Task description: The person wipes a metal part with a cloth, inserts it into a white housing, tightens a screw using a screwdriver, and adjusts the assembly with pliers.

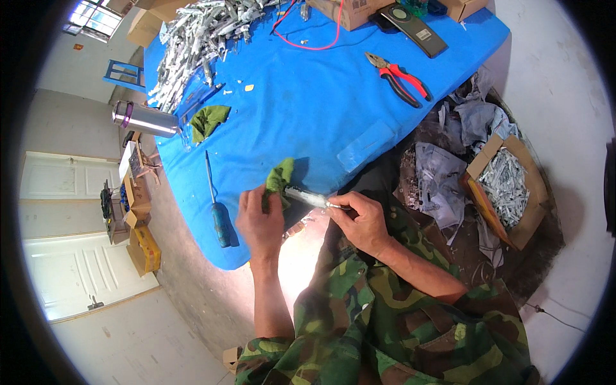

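My left hand [260, 221] is closed around a crumpled green cloth [278, 178] just past the table's near edge. A slim white-and-grey stick-like piece [309, 197] runs from the cloth toward my right hand [362, 221], whose thumb and fingers pinch its right end. What exactly this piece is I cannot make out. On the blue-covered table [289, 115], left of my left hand, lies a screwdriver [221, 221] with a dark teal handle. Farther off at the right are pliers [401, 81] with red and black handles, their jaws apart.
A heap of similar white-grey pieces [205, 35] covers the far left of the table. Near it stand a steel flask [151, 120] and another green cloth [210, 122]. A dark phone-like device [417, 31] lies far right. Below right, an open carton [475, 199] holds more pieces.
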A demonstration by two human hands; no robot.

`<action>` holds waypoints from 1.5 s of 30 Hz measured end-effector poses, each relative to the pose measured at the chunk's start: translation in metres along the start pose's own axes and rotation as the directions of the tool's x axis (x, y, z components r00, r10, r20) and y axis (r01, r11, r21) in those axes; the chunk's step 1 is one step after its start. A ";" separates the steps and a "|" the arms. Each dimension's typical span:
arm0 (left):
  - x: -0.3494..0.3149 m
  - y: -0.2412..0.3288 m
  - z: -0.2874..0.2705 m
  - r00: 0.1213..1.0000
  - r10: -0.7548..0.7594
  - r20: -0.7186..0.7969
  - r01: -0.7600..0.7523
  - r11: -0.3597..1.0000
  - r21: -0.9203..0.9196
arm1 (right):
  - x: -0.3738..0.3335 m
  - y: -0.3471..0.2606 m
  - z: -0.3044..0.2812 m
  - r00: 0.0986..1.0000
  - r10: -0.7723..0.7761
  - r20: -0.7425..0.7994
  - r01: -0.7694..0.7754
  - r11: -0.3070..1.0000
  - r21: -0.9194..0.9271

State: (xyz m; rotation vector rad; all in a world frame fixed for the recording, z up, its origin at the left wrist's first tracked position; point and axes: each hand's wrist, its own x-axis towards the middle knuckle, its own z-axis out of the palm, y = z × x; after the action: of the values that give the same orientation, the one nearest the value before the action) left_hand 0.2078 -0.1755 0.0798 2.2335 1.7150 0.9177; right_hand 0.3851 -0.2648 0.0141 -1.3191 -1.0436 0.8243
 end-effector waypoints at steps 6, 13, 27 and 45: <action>-0.019 0.022 -0.003 0.991 0.114 0.069 -0.110 0.992 -0.062 | -0.001 0.005 0.002 1.000 0.004 -0.028 -0.004 1.000 0.011; -0.034 0.046 0.014 0.973 0.142 0.184 -0.130 0.988 -0.078 | 0.000 0.004 0.002 0.999 -0.033 -0.026 0.033 0.999 0.001; -0.010 0.027 -0.003 0.993 0.116 0.035 -0.114 0.991 -0.064 | -0.001 0.002 0.003 0.999 0.025 -0.031 -0.023 0.999 0.039; -0.018 0.011 0.006 0.999 0.024 0.041 -0.021 0.997 -0.078 | -0.003 0.005 0.002 0.999 -0.043 0.007 0.043 0.999 0.000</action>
State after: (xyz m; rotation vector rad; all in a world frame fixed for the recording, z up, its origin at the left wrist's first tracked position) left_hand 0.2176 -0.1945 0.0742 2.2105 1.6115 0.9187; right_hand 0.3829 -0.2664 0.0092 -1.2905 -1.0740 0.7971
